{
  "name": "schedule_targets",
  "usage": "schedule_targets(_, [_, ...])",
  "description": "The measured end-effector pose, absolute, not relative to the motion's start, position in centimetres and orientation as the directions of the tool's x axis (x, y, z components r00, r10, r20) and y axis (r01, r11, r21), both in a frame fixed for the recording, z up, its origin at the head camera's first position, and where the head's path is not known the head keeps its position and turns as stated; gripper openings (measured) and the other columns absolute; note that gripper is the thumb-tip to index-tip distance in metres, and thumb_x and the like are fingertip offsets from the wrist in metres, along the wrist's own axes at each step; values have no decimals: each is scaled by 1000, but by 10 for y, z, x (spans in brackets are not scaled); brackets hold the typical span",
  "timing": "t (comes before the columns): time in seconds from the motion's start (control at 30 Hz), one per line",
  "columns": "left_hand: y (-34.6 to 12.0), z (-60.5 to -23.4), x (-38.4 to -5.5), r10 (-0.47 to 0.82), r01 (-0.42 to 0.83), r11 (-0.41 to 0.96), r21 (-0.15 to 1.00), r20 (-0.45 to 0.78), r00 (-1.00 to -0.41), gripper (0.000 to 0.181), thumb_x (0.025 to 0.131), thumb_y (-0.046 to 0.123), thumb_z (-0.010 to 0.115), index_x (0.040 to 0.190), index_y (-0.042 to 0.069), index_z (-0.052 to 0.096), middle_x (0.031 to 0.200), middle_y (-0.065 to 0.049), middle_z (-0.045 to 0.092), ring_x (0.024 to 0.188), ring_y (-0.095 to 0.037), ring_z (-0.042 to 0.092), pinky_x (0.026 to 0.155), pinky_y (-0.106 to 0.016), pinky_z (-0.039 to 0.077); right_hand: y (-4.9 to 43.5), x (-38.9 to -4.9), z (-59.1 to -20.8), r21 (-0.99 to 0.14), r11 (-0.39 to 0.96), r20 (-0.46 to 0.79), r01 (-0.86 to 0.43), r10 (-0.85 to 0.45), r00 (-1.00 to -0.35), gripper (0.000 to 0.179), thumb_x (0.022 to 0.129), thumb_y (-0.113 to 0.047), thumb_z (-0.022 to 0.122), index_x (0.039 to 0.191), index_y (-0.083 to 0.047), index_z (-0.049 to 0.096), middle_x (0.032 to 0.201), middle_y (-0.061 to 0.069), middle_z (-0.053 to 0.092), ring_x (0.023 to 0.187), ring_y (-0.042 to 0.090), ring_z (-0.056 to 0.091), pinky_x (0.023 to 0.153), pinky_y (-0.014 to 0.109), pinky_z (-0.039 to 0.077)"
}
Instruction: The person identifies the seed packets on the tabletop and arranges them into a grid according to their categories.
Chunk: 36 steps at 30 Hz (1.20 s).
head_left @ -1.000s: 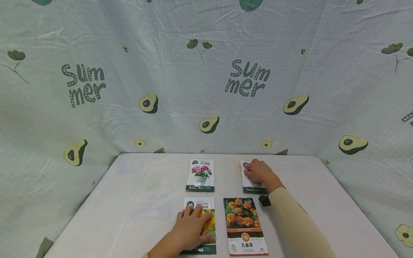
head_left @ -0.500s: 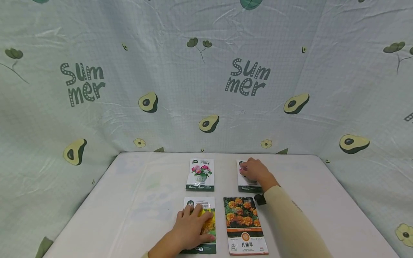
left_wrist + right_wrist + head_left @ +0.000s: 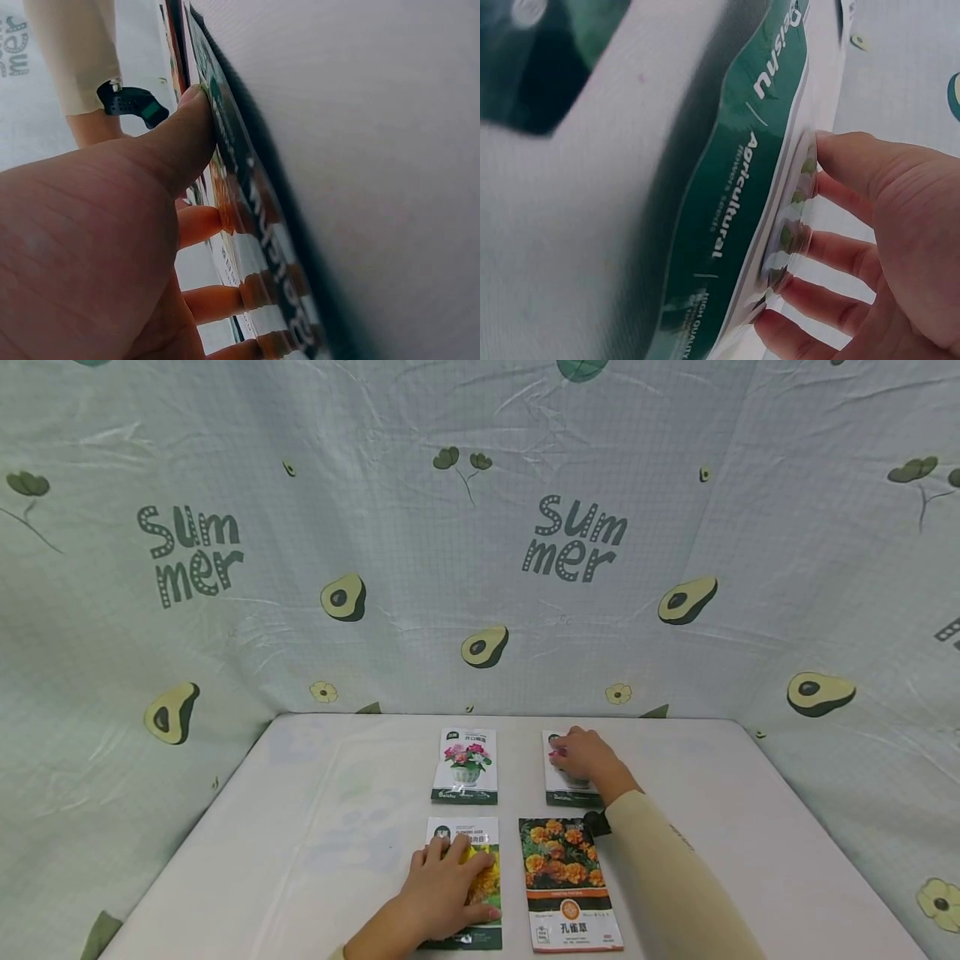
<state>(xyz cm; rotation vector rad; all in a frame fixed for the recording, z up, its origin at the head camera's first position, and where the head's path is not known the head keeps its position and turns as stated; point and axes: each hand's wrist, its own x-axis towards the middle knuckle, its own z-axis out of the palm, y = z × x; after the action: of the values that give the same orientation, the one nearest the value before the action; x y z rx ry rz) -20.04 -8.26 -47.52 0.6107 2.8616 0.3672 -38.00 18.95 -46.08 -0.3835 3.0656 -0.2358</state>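
Note:
Four seed packets would be several; they lie face up on the white table point(image 3: 337, 860). My left hand point(image 3: 442, 893) rests with spread fingertips on the yellow-flower seed packet point(image 3: 489, 887) at the front left. In the left wrist view, thumb and fingertips press on that glossy packet's face. At the back right, my right hand point(image 3: 588, 757) touches a white seed packet point(image 3: 557, 782) with its fingertips, covering much of the flower picture. The right wrist view shows that packet's green lower strip point(image 3: 735, 172), with thumb and fingers spread on its face.
A marigold seed packet point(image 3: 567, 885) lies at the front right, beside the right sleeve point(image 3: 667, 868). Another white packet with potted pink flowers point(image 3: 464, 766) lies at the back left. Behind the table hangs a printed cloth point(image 3: 412, 552).
My right hand has slid the back-right seed packet leftward, toward the other white packet. The left hand stays in place on its packet.

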Motion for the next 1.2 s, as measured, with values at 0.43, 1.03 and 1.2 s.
schedule_targets(0.43, [-81, -478, -201, 418, 368, 886, 282, -144, -897, 67, 81, 67, 74, 136, 32, 61, 139, -10, 50, 125, -40, 44, 101, -65, 37, 179, -380, -461, -141, 958, -6, -249, -252, -968, 40, 101, -33, 65, 135, -11, 67, 123, 13, 65, 112, 35, 59, 104, 52, 48])
schedule_targets(1.03, [-81, -476, -201, 421, 375, 886, 270, -133, -897, 67, 81, 68, 72, 136, 31, 61, 136, -9, 50, 124, -39, 45, 99, -63, 38, 164, -382, -463, -150, 962, -8, -227, -231, -973, 45, 100, -35, 67, 139, -13, 65, 128, 13, 64, 113, 33, 58, 105, 51, 48])
schedule_targets(1.2, [-82, -476, -200, 426, 382, 884, 269, -129, -896, 67, 81, 69, 72, 136, 31, 60, 135, -9, 51, 123, -39, 45, 99, -63, 38, 161, -383, -463, -145, 964, -16, -224, -229, -973, 45, 100, -36, 66, 140, -14, 65, 136, 16, 62, 121, 37, 57, 109, 53, 46])
